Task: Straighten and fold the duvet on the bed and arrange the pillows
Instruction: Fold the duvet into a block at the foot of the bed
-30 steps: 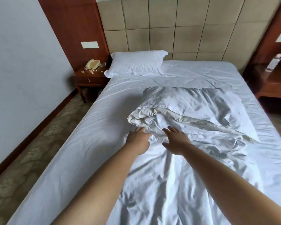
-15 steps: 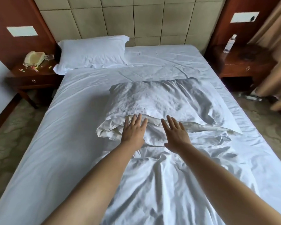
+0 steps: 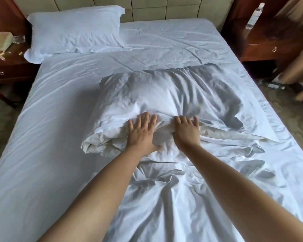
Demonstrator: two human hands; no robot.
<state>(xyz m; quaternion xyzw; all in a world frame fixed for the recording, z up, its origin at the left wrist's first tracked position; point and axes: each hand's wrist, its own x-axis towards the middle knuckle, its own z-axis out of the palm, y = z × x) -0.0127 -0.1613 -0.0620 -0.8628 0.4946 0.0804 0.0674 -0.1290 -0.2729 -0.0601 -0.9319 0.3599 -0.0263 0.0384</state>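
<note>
The crumpled white duvet (image 3: 166, 109) lies bunched in a puffy heap across the middle of the wide white-sheeted bed (image 3: 47, 137), its near edge rolled into a thick, loose fold. The one plump white pillow (image 3: 73, 30) in view sits well apart at the head of the bed, on the left side against the padded beige headboard (image 3: 178, 9).

The likely trouble is that pushing on so soft a roll only shoves the bulk further up the bed and deepens the creases instead of flattening them. The slack fold may also spring open once the pressure comes off, since nothing pins it. The wrinkled cloth near the person could drag along too.

Both arms reach straight forward, side by side. The left hand (image 3: 141, 135) lies palm-down on the rolled edge, fingers spread and straight, its grip open and holding nothing. The right hand (image 3: 186, 132) presses beside it, fingers extended and only slightly bent over the fold, likewise grasping nothing.
</note>
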